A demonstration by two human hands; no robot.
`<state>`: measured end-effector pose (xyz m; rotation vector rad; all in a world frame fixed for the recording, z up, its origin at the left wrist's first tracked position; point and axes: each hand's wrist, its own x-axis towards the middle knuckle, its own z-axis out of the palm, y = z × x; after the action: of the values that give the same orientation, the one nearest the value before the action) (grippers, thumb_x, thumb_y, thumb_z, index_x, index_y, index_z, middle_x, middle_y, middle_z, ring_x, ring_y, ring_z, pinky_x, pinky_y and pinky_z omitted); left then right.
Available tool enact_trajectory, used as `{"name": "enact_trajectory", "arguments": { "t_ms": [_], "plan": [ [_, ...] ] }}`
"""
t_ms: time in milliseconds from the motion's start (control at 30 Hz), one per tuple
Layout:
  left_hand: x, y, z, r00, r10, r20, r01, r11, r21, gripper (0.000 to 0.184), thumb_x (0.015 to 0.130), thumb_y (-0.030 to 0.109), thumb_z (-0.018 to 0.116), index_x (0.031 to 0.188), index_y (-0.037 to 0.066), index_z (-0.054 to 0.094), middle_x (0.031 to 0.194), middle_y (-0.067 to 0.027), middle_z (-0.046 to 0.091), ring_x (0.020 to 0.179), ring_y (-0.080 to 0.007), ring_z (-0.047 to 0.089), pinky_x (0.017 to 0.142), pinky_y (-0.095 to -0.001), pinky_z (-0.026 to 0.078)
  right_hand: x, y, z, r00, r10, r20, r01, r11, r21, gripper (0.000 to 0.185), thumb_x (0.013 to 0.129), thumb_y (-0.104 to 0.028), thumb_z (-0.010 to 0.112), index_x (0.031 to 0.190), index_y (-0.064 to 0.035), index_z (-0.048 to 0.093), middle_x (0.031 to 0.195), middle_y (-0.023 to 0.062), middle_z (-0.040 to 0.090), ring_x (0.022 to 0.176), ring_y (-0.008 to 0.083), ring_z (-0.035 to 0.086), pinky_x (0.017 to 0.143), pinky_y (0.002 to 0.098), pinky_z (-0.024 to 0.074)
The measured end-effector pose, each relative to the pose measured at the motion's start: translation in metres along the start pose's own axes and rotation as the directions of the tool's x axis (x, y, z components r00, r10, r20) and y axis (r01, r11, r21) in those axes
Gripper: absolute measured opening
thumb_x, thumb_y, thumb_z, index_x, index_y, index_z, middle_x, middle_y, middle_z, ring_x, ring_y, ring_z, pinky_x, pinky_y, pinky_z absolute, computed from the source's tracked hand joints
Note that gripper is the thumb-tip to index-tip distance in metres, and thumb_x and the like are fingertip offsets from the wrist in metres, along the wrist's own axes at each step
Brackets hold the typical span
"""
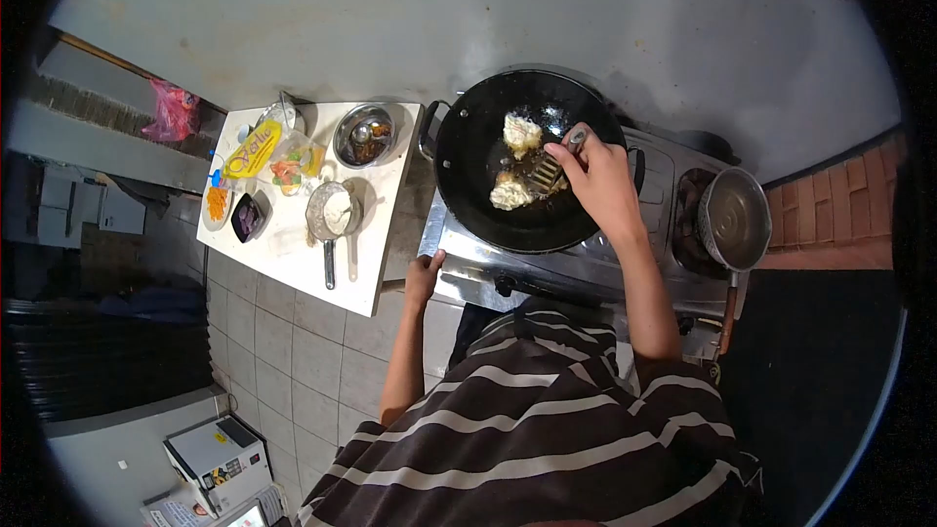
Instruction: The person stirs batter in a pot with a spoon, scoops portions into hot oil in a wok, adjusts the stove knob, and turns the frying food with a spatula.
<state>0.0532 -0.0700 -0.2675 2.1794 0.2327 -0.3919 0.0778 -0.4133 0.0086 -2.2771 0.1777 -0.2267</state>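
A large black wok (pixel 478 205) sits on the metal stove and holds oil and two pale, battered pieces. One piece (pixel 522 134) lies toward the back, the other (pixel 509 192) nearer the front. My right hand (pixel 602 179) is closed round the handle of a slotted metal spatula (pixel 547 173), whose head is down in the wok beside the front piece. My left hand (pixel 423 275) rests at the stove's front left corner, its fingers curled at the metal edge (pixel 437 254); whether it grips the edge is unclear.
On the left, a white table (pixel 293 278) bears a saucepan of pale batter (pixel 337 210), a steel bowl (pixel 364 135), a yellow packet (pixel 252 151), a black dish (pixel 248 218) and a plate of orange strips (pixel 216 203). A patterned pan (pixel 734 220) stands on the right burner.
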Motion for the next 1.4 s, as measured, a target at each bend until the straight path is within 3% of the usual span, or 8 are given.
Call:
{"name": "enact_trajectory", "arguments": {
  "t_ms": [567,833,1067,1400],
  "plan": [
    [-0.001,-0.003,0.003,0.999,0.014,-0.031,-0.016,0.999,-0.048,0.063,0.088,0.054,0.064,0.077,-0.008,0.065,0.065,-0.0188,0.062,0.064,-0.0196,0.06,0.062,-0.0394,0.047,0.001,0.004,0.009,0.998,-0.017,-0.052,0.019,0.999,0.029,0.04,0.091,-0.031,0.066,0.104,0.0069,0.06,0.064,0.0179,0.061,0.057,0.031,0.064,0.056,0.0368,0.0468],
    [0.0,-0.006,0.003,1.0,-0.005,-0.017,0.004,0.998,-0.061,0.065,0.086,0.057,0.065,0.077,-0.008,0.064,0.067,-0.0172,0.062,0.064,-0.0199,0.056,0.063,-0.0391,0.046,0.006,0.017,0.021,0.977,0.035,-0.213,-0.002,0.989,0.151,0.033,0.089,-0.026,0.07,0.08,0.0041,0.059,0.054,0.0117,0.056,0.045,0.0147,0.048,0.049,0.0315,0.0401],
    [0.0,-0.006,0.003,1.0,0.012,-0.021,-0.014,0.998,-0.061,0.065,0.086,0.057,0.065,0.076,-0.007,0.064,0.067,-0.0163,0.062,0.064,-0.0196,0.056,0.064,-0.0386,0.047,0.008,0.016,0.021,0.967,0.083,-0.239,-0.036,0.98,0.196,0.032,0.09,-0.026,0.069,0.081,0.0037,0.061,0.054,0.01,0.055,0.047,0.011,0.047,0.049,0.0293,0.0391],
    [0.001,-0.007,0.003,1.0,-0.011,-0.014,0.01,0.997,-0.078,0.066,0.085,0.058,0.065,0.076,-0.007,0.065,0.066,-0.0165,0.063,0.064,-0.0201,0.06,0.063,-0.0384,0.047,0.006,0.007,0.017,0.966,0.151,-0.211,-0.085,0.952,0.293,0.029,0.092,-0.026,0.067,0.087,0.0024,0.062,0.058,0.0067,0.06,0.05,0.0096,0.056,0.05,0.0273,0.0421]
  ]
}}
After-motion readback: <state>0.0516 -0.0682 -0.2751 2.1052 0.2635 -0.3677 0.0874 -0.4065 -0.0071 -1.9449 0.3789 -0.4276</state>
